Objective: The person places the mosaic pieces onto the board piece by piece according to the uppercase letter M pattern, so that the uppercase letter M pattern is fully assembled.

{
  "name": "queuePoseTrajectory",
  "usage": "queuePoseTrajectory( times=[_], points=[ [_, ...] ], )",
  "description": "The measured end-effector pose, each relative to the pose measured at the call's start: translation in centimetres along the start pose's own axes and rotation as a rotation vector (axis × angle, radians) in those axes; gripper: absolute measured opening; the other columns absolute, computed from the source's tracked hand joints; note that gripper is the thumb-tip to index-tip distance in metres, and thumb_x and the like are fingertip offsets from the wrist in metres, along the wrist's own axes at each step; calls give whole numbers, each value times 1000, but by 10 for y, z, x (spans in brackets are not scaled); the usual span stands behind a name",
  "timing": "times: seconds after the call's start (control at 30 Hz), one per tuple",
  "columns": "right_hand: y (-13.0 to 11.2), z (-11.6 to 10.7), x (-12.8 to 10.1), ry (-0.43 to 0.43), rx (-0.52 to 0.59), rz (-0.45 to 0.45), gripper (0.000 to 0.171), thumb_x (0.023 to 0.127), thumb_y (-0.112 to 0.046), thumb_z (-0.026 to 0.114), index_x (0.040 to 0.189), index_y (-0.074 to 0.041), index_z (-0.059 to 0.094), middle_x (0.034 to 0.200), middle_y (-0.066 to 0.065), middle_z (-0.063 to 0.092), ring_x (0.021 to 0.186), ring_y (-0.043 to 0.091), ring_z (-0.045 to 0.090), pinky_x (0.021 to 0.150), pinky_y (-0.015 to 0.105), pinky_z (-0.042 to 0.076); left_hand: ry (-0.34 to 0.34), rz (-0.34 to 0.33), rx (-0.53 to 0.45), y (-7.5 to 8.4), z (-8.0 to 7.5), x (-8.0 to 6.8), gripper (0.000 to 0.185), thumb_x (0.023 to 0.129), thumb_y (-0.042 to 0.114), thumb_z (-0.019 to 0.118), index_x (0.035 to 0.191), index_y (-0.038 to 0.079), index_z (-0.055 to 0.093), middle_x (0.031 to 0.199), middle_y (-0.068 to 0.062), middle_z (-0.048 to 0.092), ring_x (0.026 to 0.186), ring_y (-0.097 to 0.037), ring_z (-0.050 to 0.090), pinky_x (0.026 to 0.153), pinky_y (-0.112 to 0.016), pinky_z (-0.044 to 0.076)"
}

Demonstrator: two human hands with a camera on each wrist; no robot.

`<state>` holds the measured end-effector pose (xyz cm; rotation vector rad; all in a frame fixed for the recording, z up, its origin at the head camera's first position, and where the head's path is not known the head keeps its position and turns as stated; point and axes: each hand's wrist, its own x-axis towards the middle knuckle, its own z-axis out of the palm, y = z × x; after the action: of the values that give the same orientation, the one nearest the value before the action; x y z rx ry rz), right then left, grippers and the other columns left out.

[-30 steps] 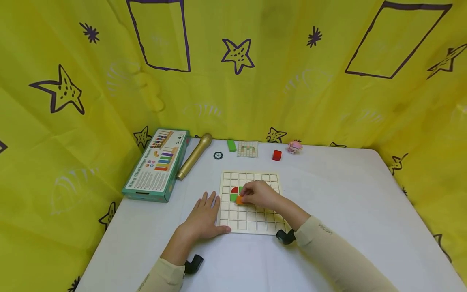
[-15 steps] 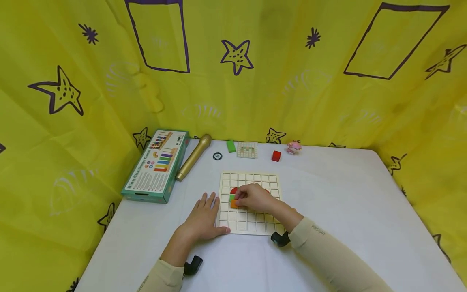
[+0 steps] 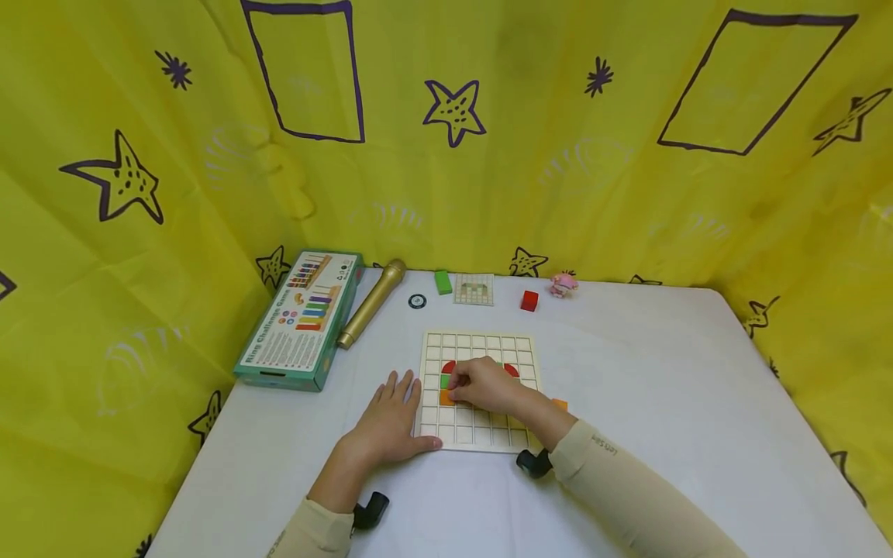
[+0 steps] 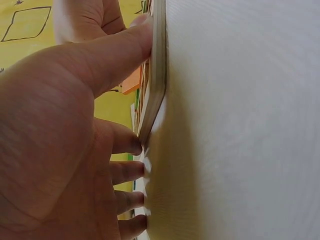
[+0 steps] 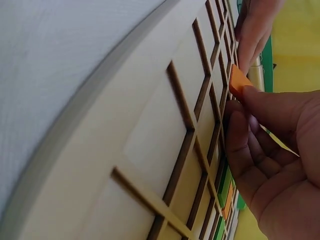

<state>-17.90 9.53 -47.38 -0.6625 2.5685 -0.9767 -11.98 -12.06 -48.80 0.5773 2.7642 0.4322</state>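
A pale board with a square grid (image 3: 481,442) lies on the white table. My right hand (image 3: 488,385) is over its middle, thumb and finger pinching an orange square tile (image 3: 446,398) low in a left-hand cell; the right wrist view has the thumb on this orange tile (image 5: 238,80). Just above it sit a green tile (image 3: 444,381) and a red quarter-round tile (image 3: 449,367). Another red tile (image 3: 512,370) shows right of the knuckles; my hand hides the cells between. My left hand (image 3: 391,422) rests spread beside the board, thumb on its near left corner.
An orange piece (image 3: 560,404) lies right of the board, partly behind my right forearm. Farther back are a game box (image 3: 300,318), gold microphone (image 3: 373,304), round disc (image 3: 417,301), green block (image 3: 443,282), pattern card (image 3: 474,289), red block (image 3: 529,301) and pink figurine (image 3: 563,284).
My right hand has carried the orange tile left and slightly nearer, to below the green tile. The right-hand red tile and the loose orange piece have come into view. My left hand stays put.
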Motion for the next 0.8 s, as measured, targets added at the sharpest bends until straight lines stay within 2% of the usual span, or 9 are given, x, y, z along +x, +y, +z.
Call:
queuePoseTrajectory(
  times=[0.2, 0.47, 0.8],
  points=[
    [-3, 0, 2, 5, -64, -38, 11, 90, -15, 76, 80, -17, 72, 75, -11, 63, 72, 12, 57, 69, 27, 50, 11, 5, 7, -2, 1, 1, 107, 85, 66, 67, 156, -4, 29, 164, -22, 19, 151, -45, 9, 120, -54, 16],
    [0, 3, 4, -10, -70, -13, 14, 90, -15, 77, 77, -18, 73, 74, -12, 63, 71, 11, 56, 66, 25, 49, 8, 7, 20, -1, 0, 0, 106, 85, 65, 68, 155, -5, 30, 163, -23, 21, 150, -45, 11, 120, -55, 18],
    [1, 4, 1, -3, -80, -48, 10, 90, -14, 77, 80, -16, 75, 75, -12, 65, 72, 9, 58, 66, 25, 51, 4, -5, 4, 0, 1, 0, 106, 84, 64, 69, 155, -5, 30, 164, -22, 20, 151, -45, 11, 120, -54, 18]
  ],
)
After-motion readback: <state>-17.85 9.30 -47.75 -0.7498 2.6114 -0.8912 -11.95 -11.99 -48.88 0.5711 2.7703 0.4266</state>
